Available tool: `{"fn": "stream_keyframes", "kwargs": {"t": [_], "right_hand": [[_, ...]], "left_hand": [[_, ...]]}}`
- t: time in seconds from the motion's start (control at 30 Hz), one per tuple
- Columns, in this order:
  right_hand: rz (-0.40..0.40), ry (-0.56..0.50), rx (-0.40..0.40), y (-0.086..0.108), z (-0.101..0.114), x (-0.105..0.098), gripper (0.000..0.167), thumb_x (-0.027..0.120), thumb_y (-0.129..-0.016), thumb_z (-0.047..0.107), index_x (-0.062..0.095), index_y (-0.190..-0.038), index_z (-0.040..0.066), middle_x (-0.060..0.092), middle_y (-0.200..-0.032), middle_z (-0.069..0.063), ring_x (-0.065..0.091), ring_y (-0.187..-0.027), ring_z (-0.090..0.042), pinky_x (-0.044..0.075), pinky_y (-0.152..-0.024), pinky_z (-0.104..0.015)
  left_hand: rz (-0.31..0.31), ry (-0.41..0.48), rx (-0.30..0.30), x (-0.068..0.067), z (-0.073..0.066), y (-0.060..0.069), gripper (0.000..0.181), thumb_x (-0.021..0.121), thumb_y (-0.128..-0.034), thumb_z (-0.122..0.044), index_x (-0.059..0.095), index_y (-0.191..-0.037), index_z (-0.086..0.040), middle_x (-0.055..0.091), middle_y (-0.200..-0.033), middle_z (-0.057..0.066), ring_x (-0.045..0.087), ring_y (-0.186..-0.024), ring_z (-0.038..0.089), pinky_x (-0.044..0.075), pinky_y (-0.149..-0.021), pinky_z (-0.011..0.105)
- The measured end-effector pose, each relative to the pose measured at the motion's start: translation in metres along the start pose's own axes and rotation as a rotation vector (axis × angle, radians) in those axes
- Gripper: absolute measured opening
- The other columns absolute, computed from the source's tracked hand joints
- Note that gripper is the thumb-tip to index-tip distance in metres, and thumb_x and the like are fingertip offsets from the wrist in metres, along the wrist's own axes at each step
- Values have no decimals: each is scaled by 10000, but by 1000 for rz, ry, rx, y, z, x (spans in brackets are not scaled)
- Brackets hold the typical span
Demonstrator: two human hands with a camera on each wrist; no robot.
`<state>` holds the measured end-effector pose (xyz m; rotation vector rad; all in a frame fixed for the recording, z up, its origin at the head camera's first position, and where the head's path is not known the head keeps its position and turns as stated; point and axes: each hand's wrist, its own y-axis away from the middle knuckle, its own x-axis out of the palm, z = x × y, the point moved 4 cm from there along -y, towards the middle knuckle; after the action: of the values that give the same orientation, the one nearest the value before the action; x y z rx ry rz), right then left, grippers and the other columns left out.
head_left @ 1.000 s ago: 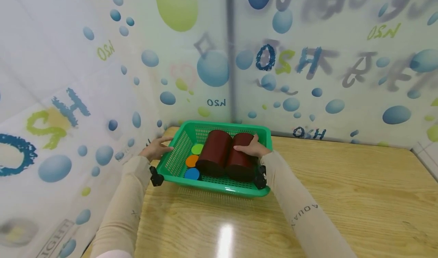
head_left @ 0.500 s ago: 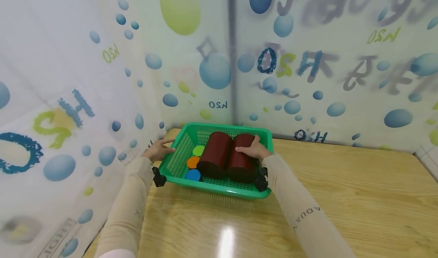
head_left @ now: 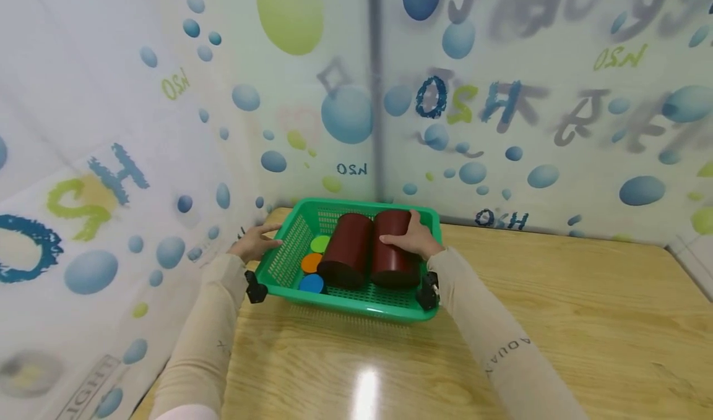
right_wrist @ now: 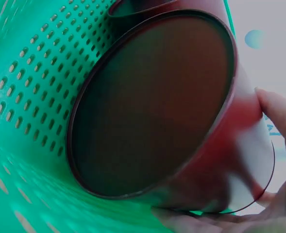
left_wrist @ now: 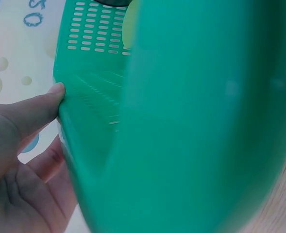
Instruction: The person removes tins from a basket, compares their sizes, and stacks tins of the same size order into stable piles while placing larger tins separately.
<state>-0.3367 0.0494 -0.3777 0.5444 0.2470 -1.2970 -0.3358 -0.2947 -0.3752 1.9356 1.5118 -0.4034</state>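
In the head view a green plastic basket [head_left: 356, 309] with slotted walls stands on the table. Two dark red cylindrical canisters lie on their sides within it, a left canister [head_left: 346, 250] and a right canister [head_left: 392, 256]. My right hand [head_left: 413, 239] grips the right canister, thumb on top; the right wrist view shows thumb and fingers spread around its side [right_wrist: 244, 121]. At the basket's left side my left hand [head_left: 253, 244] holds the rim, its thumb on the edge and its fingers outside in the left wrist view.
Along the basket's left part sit a green round piece [head_left: 320, 244], an orange one [head_left: 311, 263] and a blue one [head_left: 312, 283]. A bubble-printed wall [head_left: 473, 129] rises close behind and to the left. The wooden table [head_left: 557, 296] stretches right.
The right canister has shifted slightly toward the back of the basket with my right hand and lies straighter. My left hand keeps its place at the rim.
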Motion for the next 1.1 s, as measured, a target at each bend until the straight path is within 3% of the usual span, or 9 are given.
{"fn": "stream_keyframes", "kwargs": {"t": [0.23,0.6,0.8,0.97,1.1], "right_hand": [[-21,10,-60,3,5,-5,1000,661,-769,391,-43,-1418,104,390,-1249,-216,470,-1044,-342,468,-784,-440],[-52,-76,-191,20,15,-20,949,667,-766,393,3,-1413,191,348,-1281,-170,456,-1064,-338,458,-792,-449],[-70,-82,-248,39,15,-36,971,648,-777,417,-47,-1424,215,277,-1349,-199,395,-1139,-356,426,-831,-491],[-87,-168,-338,54,15,-52,919,625,-814,334,-58,-1422,242,145,-1419,-178,250,-1251,-353,401,-845,-539],[-129,-242,-387,65,16,-70,911,628,-816,288,-53,-1420,259,148,-1421,-164,293,-1221,-382,413,-825,-543]], "left_hand": [[1,25,8,-2,0,-1,562,484,-923,-131,218,-1411,-53,353,-1275,340,460,-1083,412,439,-834,473],[4,28,18,-4,4,-1,566,483,-924,-138,211,-1414,-54,339,-1280,342,445,-1091,420,420,-850,495],[-8,12,27,-2,6,-4,568,494,-922,-164,225,-1411,-56,361,-1267,332,470,-1068,401,438,-833,474],[-18,-8,38,-2,7,-3,568,498,-920,-179,234,-1409,-59,377,-1260,330,480,-1061,398,447,-825,464],[-16,6,45,-1,7,-1,564,492,-924,-175,230,-1410,-61,369,-1265,331,464,-1078,404,433,-842,474]]}}
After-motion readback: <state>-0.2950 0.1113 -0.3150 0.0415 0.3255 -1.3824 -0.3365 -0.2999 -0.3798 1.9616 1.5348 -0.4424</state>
